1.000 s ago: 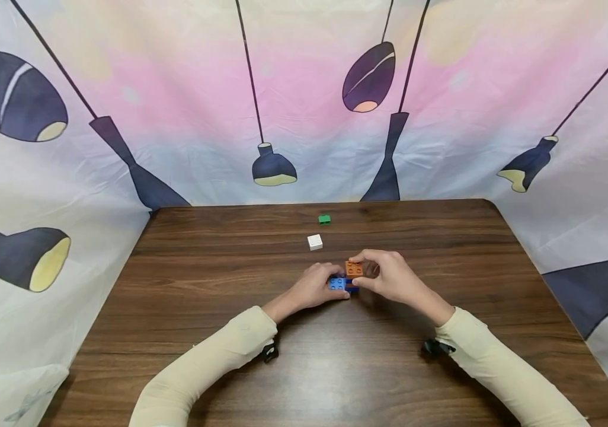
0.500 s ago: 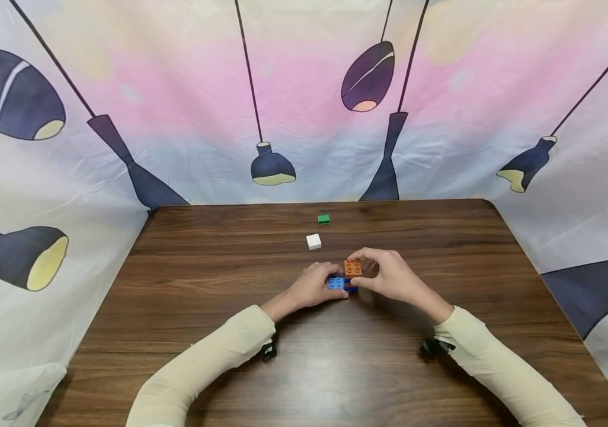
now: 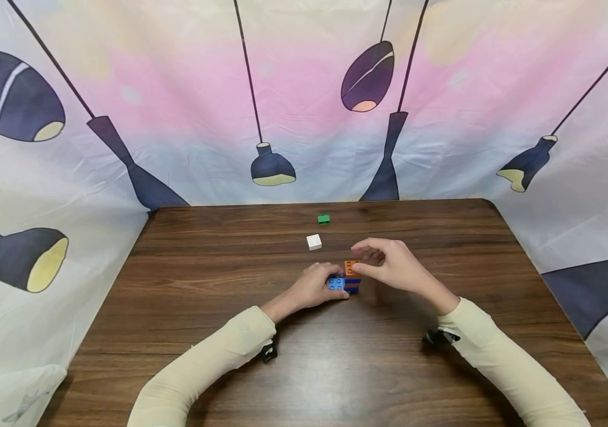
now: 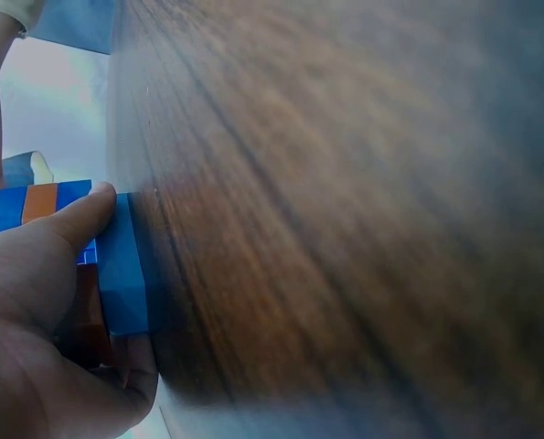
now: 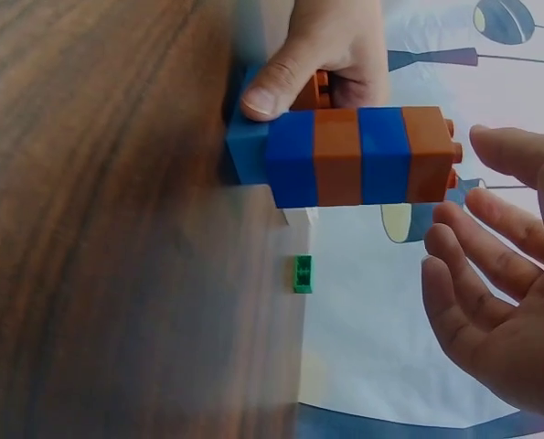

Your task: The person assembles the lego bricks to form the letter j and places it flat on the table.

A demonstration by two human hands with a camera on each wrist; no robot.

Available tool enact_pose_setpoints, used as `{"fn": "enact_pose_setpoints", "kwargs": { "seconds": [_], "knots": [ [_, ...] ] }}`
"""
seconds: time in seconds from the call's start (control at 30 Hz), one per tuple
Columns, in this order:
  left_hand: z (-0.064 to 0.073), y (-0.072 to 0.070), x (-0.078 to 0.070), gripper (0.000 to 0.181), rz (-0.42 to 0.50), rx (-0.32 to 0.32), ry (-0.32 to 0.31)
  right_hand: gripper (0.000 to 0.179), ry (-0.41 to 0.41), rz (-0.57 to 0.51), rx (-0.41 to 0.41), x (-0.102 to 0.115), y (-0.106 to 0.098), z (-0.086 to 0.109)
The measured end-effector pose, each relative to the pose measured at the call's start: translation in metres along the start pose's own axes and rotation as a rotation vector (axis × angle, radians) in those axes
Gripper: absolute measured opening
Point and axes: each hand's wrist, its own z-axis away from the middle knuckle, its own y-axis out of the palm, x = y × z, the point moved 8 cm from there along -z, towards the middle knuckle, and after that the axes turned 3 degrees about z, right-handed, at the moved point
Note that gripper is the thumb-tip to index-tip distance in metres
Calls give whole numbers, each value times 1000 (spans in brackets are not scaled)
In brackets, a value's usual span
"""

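A tower (image 5: 358,155) of alternating blue and orange toy bricks stands near the middle of the table, with an orange brick (image 3: 351,265) on top. Beside the tower, my left hand (image 3: 309,287) grips the light blue brick (image 3: 336,284) low down, its thumb on the near side. In the right wrist view, another orange brick (image 5: 312,92) shows partly behind that hand. My right hand (image 3: 389,265) is just off the tower's top, holding nothing. Its fingers (image 5: 500,261) are spread and apart from the studs.
Farther back on the brown wooden table (image 3: 229,237) lie a white brick (image 3: 314,242) and a smaller green brick (image 3: 323,219). A cloth (image 3: 304,89) printed with hanging lamps rises behind the table's far edge.
My right hand has let go of the top orange brick and moved slightly up and away. That brick now sits lined up on the tower. My left hand has stayed put.
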Motion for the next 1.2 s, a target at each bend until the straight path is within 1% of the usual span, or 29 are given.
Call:
{"fn": "enact_pose_setpoints", "kwargs": {
  "seconds": [0.17,0.37,0.57,0.77,1.03,1.2],
  "knots": [
    [0,0,0,43,6,2,6,33,7,8,-22,-1,-7,-8],
    [1,-2,3,44,7,0,-5,32,1,5,-42,-7,-10,-24],
    [0,-1,3,45,11,6,-7,32,38,-11,-5,-18,-6,-40],
    [1,0,2,44,-7,1,6,33,45,1,36,-27,3,-53],
    [1,-1,0,45,-20,2,9,44,17,32,94,-36,20,-71],
    [1,-1,0,45,-29,5,12,47,-11,48,130,-41,33,-81]
  ]
}}
